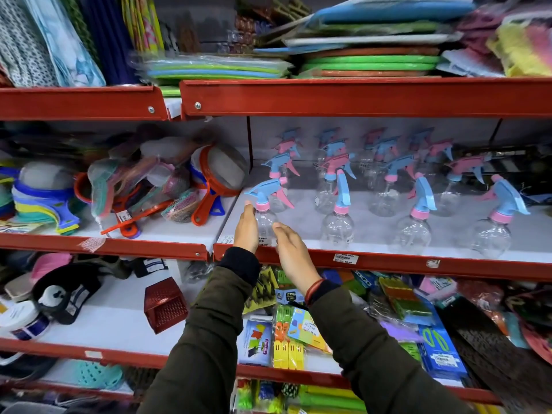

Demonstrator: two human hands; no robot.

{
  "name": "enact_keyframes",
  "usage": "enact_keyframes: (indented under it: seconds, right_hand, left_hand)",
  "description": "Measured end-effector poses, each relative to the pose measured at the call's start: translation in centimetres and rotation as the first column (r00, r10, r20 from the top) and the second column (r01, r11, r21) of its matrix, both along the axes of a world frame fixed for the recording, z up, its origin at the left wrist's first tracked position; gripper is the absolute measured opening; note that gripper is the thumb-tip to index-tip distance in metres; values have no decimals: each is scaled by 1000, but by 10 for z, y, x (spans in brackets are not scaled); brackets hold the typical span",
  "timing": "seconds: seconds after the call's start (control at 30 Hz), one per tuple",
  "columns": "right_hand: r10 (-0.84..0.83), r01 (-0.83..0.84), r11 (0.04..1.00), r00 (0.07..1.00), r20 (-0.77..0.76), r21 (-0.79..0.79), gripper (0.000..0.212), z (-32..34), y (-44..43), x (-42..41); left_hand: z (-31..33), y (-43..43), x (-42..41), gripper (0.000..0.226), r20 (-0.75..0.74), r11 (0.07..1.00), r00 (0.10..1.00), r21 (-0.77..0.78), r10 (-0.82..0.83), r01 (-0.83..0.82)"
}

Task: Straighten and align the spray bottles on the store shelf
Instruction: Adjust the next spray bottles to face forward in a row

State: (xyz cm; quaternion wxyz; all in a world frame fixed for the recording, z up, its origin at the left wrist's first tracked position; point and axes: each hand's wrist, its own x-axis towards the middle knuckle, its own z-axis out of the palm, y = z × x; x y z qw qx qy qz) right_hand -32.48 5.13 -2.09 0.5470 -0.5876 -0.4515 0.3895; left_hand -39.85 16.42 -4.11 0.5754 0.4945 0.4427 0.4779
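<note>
- Nearest the camera, two dark green sleeves (pixel 209 330) are seen reaching up from the bottom edge toward the middle shelf (pixel 388 262), whose front lip is red.
- The left hand (pixel 246 230) is held flat with fingers together, laid against the left side of the front-left spray bottle (pixel 265 216).
- The right hand (pixel 294 255) is held with fingers straight and loosely together, just beside the bottle's right flank; contact cannot be told. Nothing is pinched by either hand.
- The spray bottles (pixel 373 180) are stood in several files running back on the white shelf board, each with a clear body and a pink-and-blue trigger head. In the front row the heads are turned different ways.
- The bodies appear empty, so they are judged light, thin-walled and easily tipped, with the trigger head making them top-heavy.
- The smooth plastic is judged slippery; a hold low on the wide body, or at the pink collar for turning, is likely steadiest.
</note>
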Motion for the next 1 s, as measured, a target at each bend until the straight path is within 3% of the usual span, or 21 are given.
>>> enact_keyframes:
  seconds: [0.07, 0.13, 0.23, 0.37, 0.47, 0.6, 0.8, 0.9, 1.0]
  right_hand:
    - [1, -1, 1000, 1000, -27, 5, 49, 1, -3, 1]
    - [-22, 23, 999, 999, -45, 23, 49, 2, -9, 4]
    - [-70, 75, 994, 996, -60, 83, 47, 0, -25, 14]
    - [-185, 186, 964, 982, -23, 190, 44, -5, -54, 34]
    - [-285, 291, 924, 957, -60, 247, 43, -9, -72, 53]
    - [-338, 352, 913, 936, -100, 208, 45, -6, -68, 90]
    - [-221, 222, 973, 975, -35, 64, 45, 10, -41, 113]
    - [-207, 209, 977, 977, -44, 37, 59, 5, -40, 116]
    - [-188, 189, 982, 981, -57, 22, 51, 8, -54, 112]
  left_hand:
    - [7, -8, -1, 93, 0, 998, 999, -29, 52, -52]
    - [35, -45, -2, 77, -12, 986, 986, -8, 165, -165]
    - [38, -80, 8, 53, -20, 926, 936, 155, 351, -344]
    - [27, -121, 37, 42, 37, 863, 910, 304, 412, -403]
    - [21, -140, 63, 37, 12, 862, 928, 364, 373, -352]
    - [18, -149, 92, 41, -52, 936, 974, 292, 218, -194]
    - [32, -137, 118, 49, -110, 989, 991, 139, 73, -58]
    - [35, -132, 125, 50, -137, 994, 990, 110, 36, -21]
    - [36, -126, 126, 51, -113, 996, 993, 80, 39, -30]
